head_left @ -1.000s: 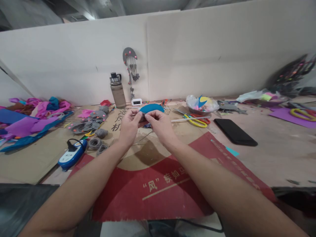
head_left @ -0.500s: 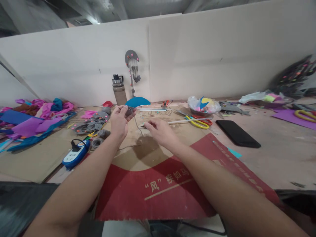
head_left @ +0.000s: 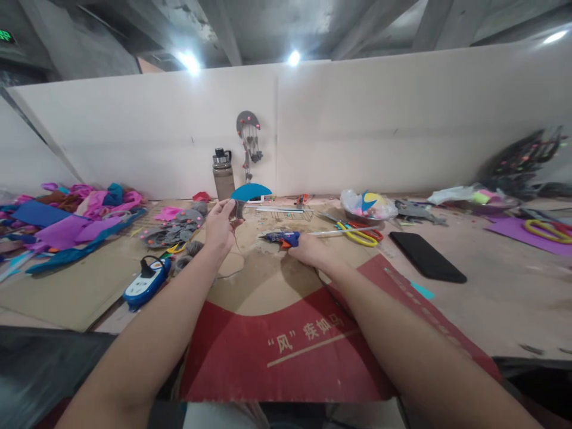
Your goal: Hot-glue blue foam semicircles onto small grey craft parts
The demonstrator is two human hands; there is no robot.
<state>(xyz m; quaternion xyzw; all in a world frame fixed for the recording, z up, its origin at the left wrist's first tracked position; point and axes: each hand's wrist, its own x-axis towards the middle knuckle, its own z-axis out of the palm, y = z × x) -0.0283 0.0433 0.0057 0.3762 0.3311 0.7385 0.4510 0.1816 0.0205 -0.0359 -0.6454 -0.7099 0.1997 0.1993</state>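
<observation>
My left hand (head_left: 220,229) is closed, pinching a small dark grey felt piece (head_left: 240,209) between thumb and fingers. A thin strand of grey yarn (head_left: 236,238) hangs from it down onto the cardboard (head_left: 263,292). My right hand (head_left: 310,249) is wrapped round the handle of a blue hot glue gun (head_left: 286,238). The gun's nozzle points left, toward the space below my left hand, and a whitish glue stick (head_left: 346,232) appears to stick out behind it. Just beyond my left hand shows a blue half-round sheet (head_left: 251,192).
Scissors with yellow handles (head_left: 361,236) and a plastic-wrapped bowl (head_left: 369,205) lie behind my right hand. A black phone (head_left: 426,256) is farther right. At left are a blue power strip (head_left: 146,283), grey felt pieces (head_left: 174,228) and coloured felt scraps (head_left: 84,205). A bottle (head_left: 223,176) stands by the wall.
My right hand has moved right and down from near the yarn and now grips the glue gun. My left hand still pinches the grey felt piece. The view has tilted up.
</observation>
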